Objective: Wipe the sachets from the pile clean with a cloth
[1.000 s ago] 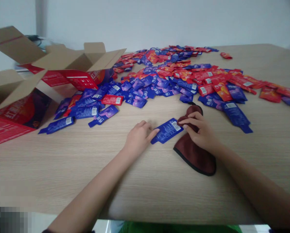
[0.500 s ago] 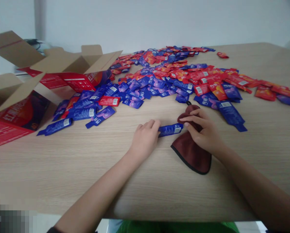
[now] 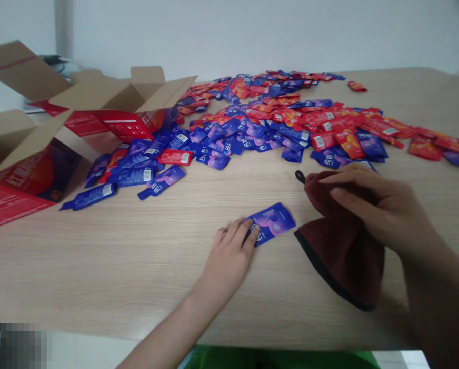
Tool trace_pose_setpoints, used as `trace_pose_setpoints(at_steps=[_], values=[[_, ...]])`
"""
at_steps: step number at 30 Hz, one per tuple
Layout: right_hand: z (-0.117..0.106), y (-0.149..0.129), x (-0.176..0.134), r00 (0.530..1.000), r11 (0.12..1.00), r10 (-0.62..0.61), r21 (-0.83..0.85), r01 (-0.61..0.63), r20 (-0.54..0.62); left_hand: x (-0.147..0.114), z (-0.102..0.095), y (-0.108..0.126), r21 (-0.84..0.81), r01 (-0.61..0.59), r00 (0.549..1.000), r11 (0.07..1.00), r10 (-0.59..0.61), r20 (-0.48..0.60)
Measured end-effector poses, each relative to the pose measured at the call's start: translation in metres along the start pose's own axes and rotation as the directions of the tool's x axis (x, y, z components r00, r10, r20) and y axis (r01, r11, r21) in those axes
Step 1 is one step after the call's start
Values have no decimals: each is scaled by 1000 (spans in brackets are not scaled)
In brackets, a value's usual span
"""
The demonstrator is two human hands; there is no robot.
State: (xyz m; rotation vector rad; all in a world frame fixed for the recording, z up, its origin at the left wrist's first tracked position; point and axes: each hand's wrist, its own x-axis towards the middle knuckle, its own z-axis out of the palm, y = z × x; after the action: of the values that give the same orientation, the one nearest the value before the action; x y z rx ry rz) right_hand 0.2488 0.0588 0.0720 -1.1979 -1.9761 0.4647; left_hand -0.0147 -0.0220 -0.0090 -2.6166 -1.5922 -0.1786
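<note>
My left hand [image 3: 229,248] has its fingers curled over the neck end of a blue and purple sachet [image 3: 273,223] on the table. The sachet's printed face is up, and the hand hides its left end. My right hand [image 3: 383,210] pinches a dark brown cloth [image 3: 340,256] with black edging and a small black hanging loop [image 3: 299,177]. The cloth hangs in folds just right of the sachet, partly covered by the fingers. Beyond the cloth, another blue sachet [image 3: 329,157] lies at the near edge of the pile.
Red and blue sachets [image 3: 248,136] spread in a long heap across the table [image 3: 98,277]. A second band [image 3: 260,89] lies behind. Two open red cartons, one nearer [image 3: 25,179] and one farther [image 3: 123,125], stand at left with flaps up. Several loose sachets [image 3: 163,182] lie beside them.
My right hand has lifted the cloth and moved right and nearer. The sachet under my left hand has turned from its barcode side to its printed face and come slightly nearer.
</note>
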Motion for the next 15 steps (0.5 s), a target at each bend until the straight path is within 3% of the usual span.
trace_pose_setpoints(at_steps=[3,6,11,15], values=[[-2,-6,2,987,999,33,-37,-28,159,-3,-4,3,53,40,999,998,-40,7],[30,-13,2,933,994,3,-102,36,360,-8,-5,2,41,26,999,999,-27,30],[95,-35,-1,911,963,-136,-165,214,390,-19,-3,0,9,68,998,998,-68,-12],[118,-46,-5,882,895,-200,-288,342,426,-22,-2,-2,-52,113,993,992,-113,-12]])
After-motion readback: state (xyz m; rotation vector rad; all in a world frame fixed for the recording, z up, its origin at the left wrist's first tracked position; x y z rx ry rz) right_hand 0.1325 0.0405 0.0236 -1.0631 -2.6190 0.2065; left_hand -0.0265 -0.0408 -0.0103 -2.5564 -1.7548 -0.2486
